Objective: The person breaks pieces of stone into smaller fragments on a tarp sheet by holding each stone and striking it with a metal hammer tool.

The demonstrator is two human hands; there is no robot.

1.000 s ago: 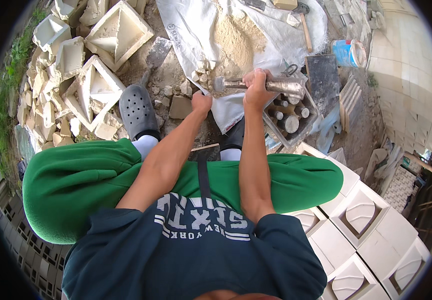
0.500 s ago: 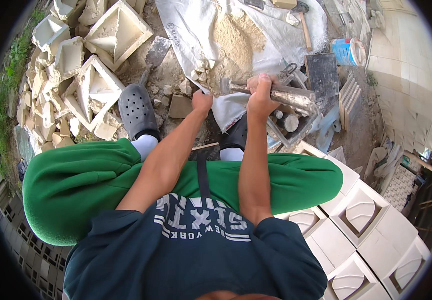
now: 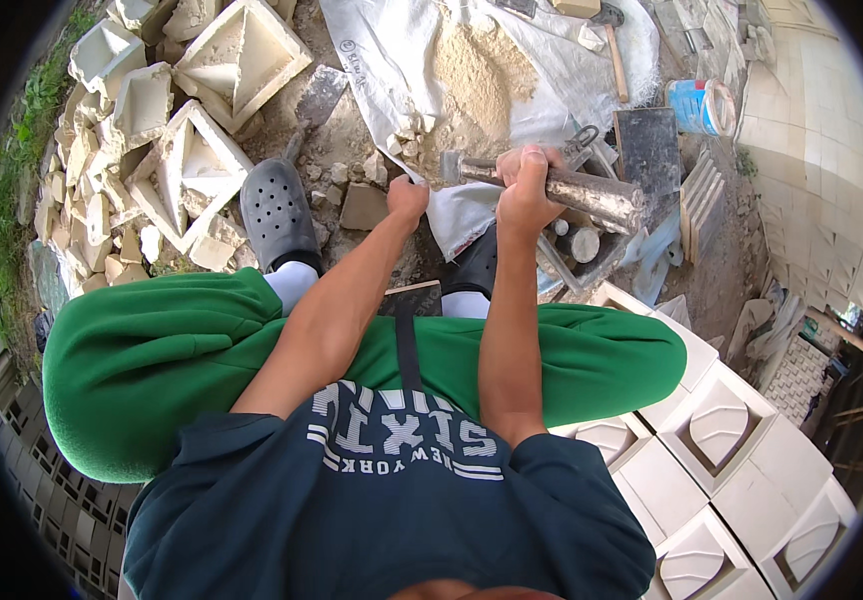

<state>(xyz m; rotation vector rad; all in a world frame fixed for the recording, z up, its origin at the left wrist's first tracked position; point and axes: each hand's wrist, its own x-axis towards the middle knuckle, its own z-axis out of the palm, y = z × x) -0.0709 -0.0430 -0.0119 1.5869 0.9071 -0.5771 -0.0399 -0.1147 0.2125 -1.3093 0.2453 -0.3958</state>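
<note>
My left hand (image 3: 409, 199) is closed at the near edge of a white woven sack sheet (image 3: 372, 90), seemingly pinching it; a small dark spot shows by the fingertips, too small to make out. To its right, my right hand (image 3: 530, 190) is wrapped round a hammer (image 3: 597, 198) with a thick, worn handle. The hammer lies roughly level, its metal head pointing left over the sheet and its handle end to the right. Pale sandy powder (image 3: 477, 75) is heaped on the sheet beyond my hands, with several small pale lumps near its left edge.
Broken cream plaster-like moulds (image 3: 237, 65) pile up on the left. A flat trowel (image 3: 321, 95) lies by my grey clog (image 3: 279, 212). Rightward are a crate of tools (image 3: 592, 250), a dark board (image 3: 648, 150), a blue-and-white bucket (image 3: 700, 106) and patterned cream blocks (image 3: 722, 425).
Both hands keep their grip and hardly move. The whole view has shifted slightly, and the hammer sits a little further right in the picture.
</note>
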